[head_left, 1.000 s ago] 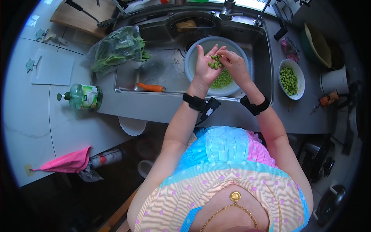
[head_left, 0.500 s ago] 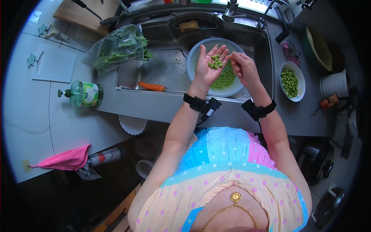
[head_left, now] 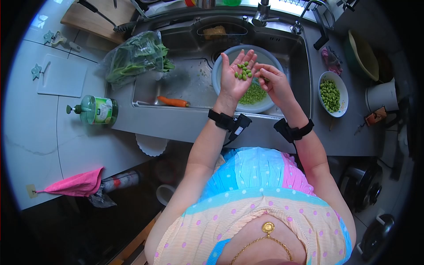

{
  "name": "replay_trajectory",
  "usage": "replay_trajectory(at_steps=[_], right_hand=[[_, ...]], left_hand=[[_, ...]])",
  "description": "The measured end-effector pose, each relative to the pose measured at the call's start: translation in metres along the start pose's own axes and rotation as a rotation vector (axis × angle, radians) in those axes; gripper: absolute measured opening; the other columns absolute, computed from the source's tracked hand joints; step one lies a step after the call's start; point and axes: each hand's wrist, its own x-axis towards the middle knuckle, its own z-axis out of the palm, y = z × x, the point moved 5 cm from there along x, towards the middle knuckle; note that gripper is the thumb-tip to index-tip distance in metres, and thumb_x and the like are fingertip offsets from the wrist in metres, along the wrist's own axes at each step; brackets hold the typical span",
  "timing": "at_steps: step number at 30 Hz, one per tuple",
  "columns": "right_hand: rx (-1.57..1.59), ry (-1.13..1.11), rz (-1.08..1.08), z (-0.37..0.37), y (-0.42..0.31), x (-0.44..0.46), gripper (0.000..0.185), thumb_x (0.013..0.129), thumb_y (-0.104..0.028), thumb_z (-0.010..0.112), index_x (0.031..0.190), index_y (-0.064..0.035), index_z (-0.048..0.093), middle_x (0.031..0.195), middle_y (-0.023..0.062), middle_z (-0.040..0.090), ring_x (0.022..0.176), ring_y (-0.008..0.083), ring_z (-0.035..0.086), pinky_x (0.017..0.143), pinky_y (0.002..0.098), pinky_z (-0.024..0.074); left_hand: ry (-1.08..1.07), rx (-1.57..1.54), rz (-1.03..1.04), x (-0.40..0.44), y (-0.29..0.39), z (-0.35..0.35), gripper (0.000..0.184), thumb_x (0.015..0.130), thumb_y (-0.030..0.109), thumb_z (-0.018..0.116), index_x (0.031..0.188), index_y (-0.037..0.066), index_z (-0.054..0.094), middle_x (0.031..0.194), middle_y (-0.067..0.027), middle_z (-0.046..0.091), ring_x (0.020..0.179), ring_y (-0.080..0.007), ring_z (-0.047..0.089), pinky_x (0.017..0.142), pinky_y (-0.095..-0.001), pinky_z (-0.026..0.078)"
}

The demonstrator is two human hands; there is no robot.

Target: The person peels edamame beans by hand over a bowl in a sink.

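Observation:
My left hand is palm up over the basin with its fingers stretched out. It holds several shelled green beans on the palm and lower fingers. Beside it, my right hand has its thumb and fingers pinched together near the left fingertips. Whatever lies in that pinch is mostly hidden; a bit of green shows there. Below both hands, a pale blue round basin stands in the sink and contains small green pieces, partly covered by the hands. A white bowl of green beans stands right of the sink.
The steel sink contains a carrot near its front edge. A plastic bag of leafy greens lies over its left side. Left are a soap bottle and a white cutting board. The faucet rises behind the basin.
My right hand has turned slightly, its fingers curling more, and has shifted a little down. The left hand has moved slightly left, and the beans on its palm have shifted.

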Motion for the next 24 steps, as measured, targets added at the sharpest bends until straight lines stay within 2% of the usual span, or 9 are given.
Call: replay_trajectory(at_steps=[6, 12, 15, 18, 21, 24], right_hand=[[0.221, 0.126, 0.089, 0.011, -0.006, -0.009, 0.031, 0.093, -0.022, 0.04, 0.105, 0.0047, 0.052, 0.091, 0.012, 0.059, 0.082, 0.0159, 0.06, 0.073, 0.025, 0.0512], [0.201, 0.079, 0.042, 0.001, -0.003, -0.005, 0.029, 0.092, -0.02, 0.043, 0.105, 0.004, 0.053, 0.085, 0.0083, 0.058, 0.076, 0.0131, 0.059, 0.068, 0.023, 0.0506], [0.04, 0.078, 0.04, -0.01, 0.003, -0.002, 0.022, 0.088, -0.017, 0.052, 0.102, -0.0003, 0.056, 0.079, 0.0041, 0.057, 0.072, 0.0101, 0.057, 0.062, 0.0208, 0.0476], [-0.564, 0.168, -0.04, 0.002, -0.002, -0.007, 0.021, 0.083, -0.014, 0.057, 0.099, -0.001, 0.058, 0.081, 0.0027, 0.057, 0.073, 0.0094, 0.055, 0.063, 0.0205, 0.045], [-0.873, 0.181, -0.419, 0.024, -0.006, -0.008, 0.019, 0.08, -0.012, 0.061, 0.095, -0.0009, 0.059, 0.079, 0.003, 0.058, 0.07, 0.0111, 0.056, 0.064, 0.023, 0.0456], [-1.013, 0.211, -0.465, 0.024, -0.003, -0.005, 0.019, 0.079, -0.011, 0.061, 0.095, -0.0003, 0.059, 0.077, 0.0037, 0.058, 0.069, 0.0128, 0.056, 0.066, 0.0249, 0.0465]], left_hand=[[-0.01, 0.029, 0.031, 0.0, 0.003, 0.002, 0.064, 0.086, 0.058, 0.035, 0.117, 0.003, 0.043, 0.123, -0.0154, 0.047, 0.119, -0.028, 0.04, 0.101, -0.0409, 0.031], [-0.016, 0.016, 0.022, 0.0, 0.002, 0.002, 0.064, 0.085, 0.058, 0.035, 0.118, 0.003, 0.043, 0.122, -0.0154, 0.047, 0.119, -0.028, 0.04, 0.102, -0.0408, 0.03], [-0.019, 0.003, 0.023, 0.0, 0.003, 0.003, 0.065, 0.085, 0.058, 0.034, 0.118, 0.003, 0.043, 0.122, -0.0154, 0.047, 0.119, -0.0279, 0.04, 0.102, -0.0409, 0.03], [-0.025, 0.01, 0.024, -0.001, 0.003, 0.005, 0.065, 0.085, 0.059, 0.034, 0.118, 0.003, 0.042, 0.122, -0.0155, 0.047, 0.118, -0.0278, 0.041, 0.101, -0.0407, 0.03], [-0.022, 0.031, 0.031, -0.001, 0.001, 0.005, 0.065, 0.085, 0.058, 0.035, 0.117, 0.003, 0.043, 0.121, -0.016, 0.047, 0.117, -0.0278, 0.041, 0.101, -0.0407, 0.031], [-0.005, 0.042, 0.034, 0.0, -0.001, 0.003, 0.063, 0.086, 0.058, 0.035, 0.116, 0.002, 0.043, 0.121, -0.0167, 0.047, 0.116, -0.0284, 0.041, 0.101, -0.0407, 0.032]])
